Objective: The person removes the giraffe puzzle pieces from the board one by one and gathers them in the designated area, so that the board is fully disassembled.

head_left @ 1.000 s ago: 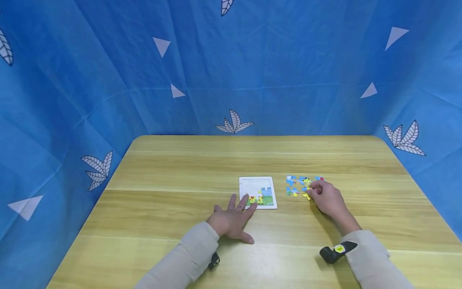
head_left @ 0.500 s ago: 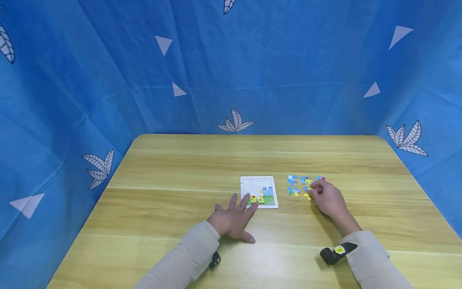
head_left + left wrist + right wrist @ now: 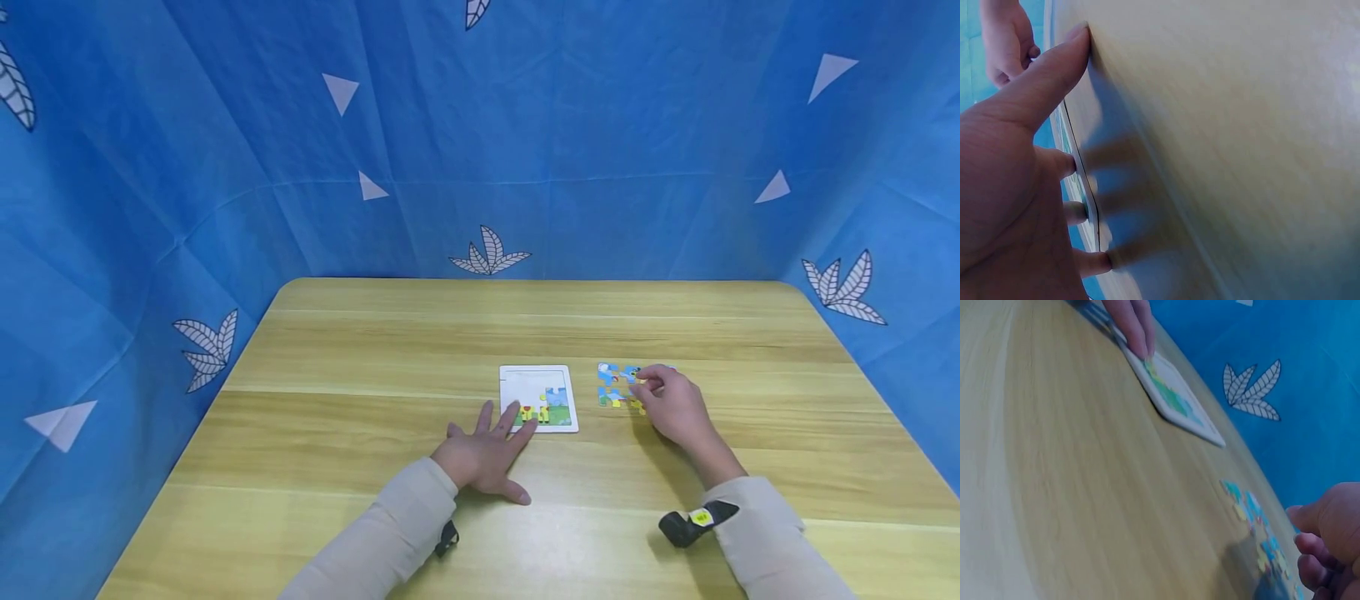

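Observation:
In the head view my left hand (image 3: 487,458) lies with fingers spread, fingertips on the lower left edge of a white puzzle tray (image 3: 536,368). Joined jigsaw pieces (image 3: 557,408) with a yellow giraffe body and green grass fill the tray's lower part and right side. My right hand (image 3: 678,412) hovers over loose jigsaw pieces (image 3: 609,397) right of the tray, hiding some of them. Thumb and bent forefinger stand a little apart. The right wrist view shows the right hand (image 3: 1329,540) just beside the loose jigsaw pieces (image 3: 1269,550), with no piece visible between its fingertips.
A light wooden table (image 3: 375,358) carries everything. Blue cloth (image 3: 600,167) with leaf and triangle prints hangs behind the table and along its sides. A black wrist camera (image 3: 686,527) sits at the right sleeve, low over the tabletop.
My right hand has shifted slightly left and up over the loose pieces, its thumb and forefinger now apart. The left hand and the tray keep their places.

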{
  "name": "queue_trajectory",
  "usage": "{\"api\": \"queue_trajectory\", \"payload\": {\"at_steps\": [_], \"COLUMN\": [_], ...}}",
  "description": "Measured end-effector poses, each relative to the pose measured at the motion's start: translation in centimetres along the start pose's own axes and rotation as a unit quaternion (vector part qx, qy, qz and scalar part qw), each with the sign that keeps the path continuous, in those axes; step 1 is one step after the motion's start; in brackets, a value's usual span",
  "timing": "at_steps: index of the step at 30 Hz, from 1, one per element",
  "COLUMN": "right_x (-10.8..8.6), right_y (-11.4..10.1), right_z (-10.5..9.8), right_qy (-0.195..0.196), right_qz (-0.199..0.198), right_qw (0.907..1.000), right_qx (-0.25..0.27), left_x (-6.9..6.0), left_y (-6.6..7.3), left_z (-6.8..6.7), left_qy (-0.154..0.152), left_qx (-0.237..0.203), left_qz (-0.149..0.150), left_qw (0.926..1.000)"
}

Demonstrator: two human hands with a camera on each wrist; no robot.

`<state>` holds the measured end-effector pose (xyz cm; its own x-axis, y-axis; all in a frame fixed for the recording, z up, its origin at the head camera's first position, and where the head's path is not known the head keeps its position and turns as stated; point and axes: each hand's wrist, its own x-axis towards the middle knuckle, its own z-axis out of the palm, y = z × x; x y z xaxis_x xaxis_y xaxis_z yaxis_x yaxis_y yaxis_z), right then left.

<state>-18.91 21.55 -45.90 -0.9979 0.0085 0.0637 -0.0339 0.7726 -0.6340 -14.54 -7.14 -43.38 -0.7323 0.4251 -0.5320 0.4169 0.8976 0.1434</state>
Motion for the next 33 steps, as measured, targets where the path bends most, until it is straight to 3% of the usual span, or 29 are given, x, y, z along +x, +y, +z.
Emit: {"api": "queue_trajectory", "payload": {"at_steps": [7,19,33], "right_x": [0.4,0.7,1.3], "right_y": [-1.0,-2.7,-5.2], "right_z": [0.6,2.2,4.5], "right_qy": [-0.006,-0.075,-0.112], "right_qz": [-0.02,-0.052,-0.086], "right_qw": [0.9996,0.9956,0.9892], "right_qx": [0.017,0.021,0.039], "left_x": [0.0,0.1,0.2], "left_y": [0.0,0.1,0.1], "left_z": [0.0,0.0,-0.1], "left_qy": [-0.001,-0.003,-0.003], "left_qx": [0.003,0.009,0.013], "left_qz": [-0.002,-0.001,-0.002], "left_qw": [1.0,1.0,0.9999]}}
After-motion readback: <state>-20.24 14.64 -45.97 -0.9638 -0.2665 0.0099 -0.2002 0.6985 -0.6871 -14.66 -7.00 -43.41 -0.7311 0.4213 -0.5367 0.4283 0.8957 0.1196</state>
